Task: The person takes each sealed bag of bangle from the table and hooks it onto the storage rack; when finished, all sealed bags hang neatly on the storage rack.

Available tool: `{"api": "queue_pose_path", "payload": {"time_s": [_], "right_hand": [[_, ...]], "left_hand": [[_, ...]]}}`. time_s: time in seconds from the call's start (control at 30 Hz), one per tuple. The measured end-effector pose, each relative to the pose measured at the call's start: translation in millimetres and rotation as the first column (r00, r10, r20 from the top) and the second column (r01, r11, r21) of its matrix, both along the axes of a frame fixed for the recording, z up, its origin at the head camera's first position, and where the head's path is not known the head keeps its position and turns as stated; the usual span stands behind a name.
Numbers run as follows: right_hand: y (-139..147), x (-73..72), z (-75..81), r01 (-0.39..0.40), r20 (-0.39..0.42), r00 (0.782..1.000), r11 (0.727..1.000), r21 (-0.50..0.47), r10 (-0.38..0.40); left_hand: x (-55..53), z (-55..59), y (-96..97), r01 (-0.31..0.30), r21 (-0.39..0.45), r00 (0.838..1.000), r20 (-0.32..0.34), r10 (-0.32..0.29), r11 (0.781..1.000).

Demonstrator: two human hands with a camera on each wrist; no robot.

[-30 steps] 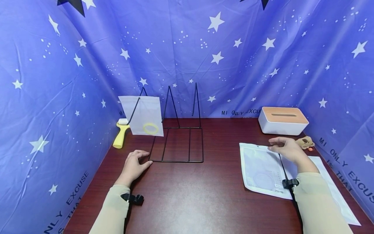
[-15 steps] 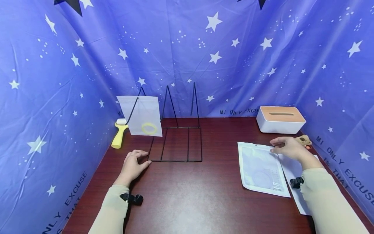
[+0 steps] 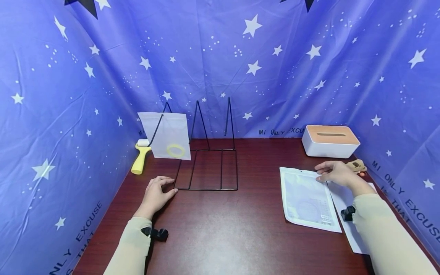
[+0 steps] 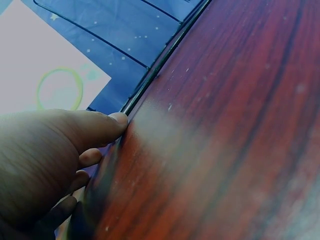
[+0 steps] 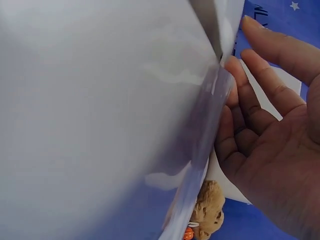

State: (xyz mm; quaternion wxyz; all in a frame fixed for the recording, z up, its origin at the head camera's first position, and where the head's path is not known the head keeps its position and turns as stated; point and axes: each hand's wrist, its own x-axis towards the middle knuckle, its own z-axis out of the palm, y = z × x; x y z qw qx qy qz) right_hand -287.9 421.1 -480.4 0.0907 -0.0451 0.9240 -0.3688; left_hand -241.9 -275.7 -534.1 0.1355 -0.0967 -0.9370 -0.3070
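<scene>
My left hand (image 3: 156,196) grips the front left corner of a black wire rack (image 3: 206,189) between thumb and fingers. The thumb tip (image 4: 117,120) presses the front wire. A white zip bag (image 3: 165,133) with a yellow ring print hangs on the rack's left prong. Over the top right corner of a second zip bag (image 3: 302,198), lying flat, is my right hand (image 3: 338,176). Its thumb and index finger stand spread, apart from the bag; the other fingers touch the bag's edge (image 5: 217,95). A white bag or sheet (image 3: 347,206) lies beside it, partly hidden by the forearm.
A yellow-handled roller (image 3: 139,160) with a white drum lies left of the rack. A white tissue box (image 3: 330,141) with a wooden lid stands at the back right. A brown plush toy (image 3: 357,166) sits behind my right hand. Blue star-patterned cloth (image 3: 213,68) encloses the table.
My right forearm has swung right, uncovering more of the flat zip bag and covering more of the white sheet. The left hand stays at the rack corner.
</scene>
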Motion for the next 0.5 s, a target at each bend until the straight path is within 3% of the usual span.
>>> {"api": "queue_pose_path", "payload": {"time_s": [0.27,0.5], "right_hand": [[-1.2,-1.9,-3.2,0.0,0.005,1.0,0.999,-0.039,0.0],[-1.1,0.3,-0.7,0.024,-0.052,0.998,0.999,0.026,-0.022]], "left_hand": [[-0.7,-1.1,-0.9,-0.008,-0.001,1.0,0.015,0.008,1.0],[0.0,-0.3,-0.4,-0.008,0.0,1.0,0.025,0.008,1.0]]}}
